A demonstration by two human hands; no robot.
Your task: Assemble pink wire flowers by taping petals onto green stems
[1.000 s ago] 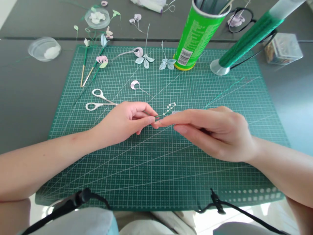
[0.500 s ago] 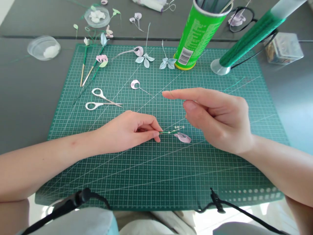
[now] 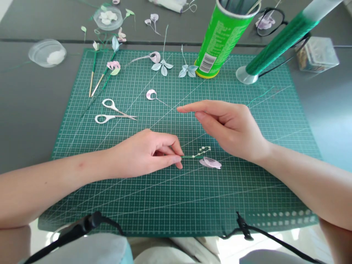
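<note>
My left hand (image 3: 145,154) pinches the thin green stem of a small artificial flower (image 3: 211,162) between thumb and fingertips. Its lilac petals point right, just above the cutting mat (image 3: 165,201). Beside the petals, a sprig of tiny whitish beads (image 3: 203,149) branches off the same stem. My right hand (image 3: 231,128) holds nothing visible; its index finger is stretched out to the left and the other fingers are curled. Near that fingertip, a loose lilac petal (image 3: 151,94) on a thin wire lies on the mat. White-handled scissors (image 3: 110,118) rest with blades apart, left of it.
A green can (image 3: 217,40) of tools stands at the back, beside a slanted green tube (image 3: 280,46). Behind are glasses (image 3: 271,22) and a clear box (image 3: 319,55). Blue leaf sprigs (image 3: 162,67), finished stems (image 3: 114,66) and a clear dish (image 3: 47,53) lie toward the back left.
My right hand has moved left, its index finger nearing the loose lilac petal. My left hand has shifted slightly toward me, with the flower and beads now farther right.
</note>
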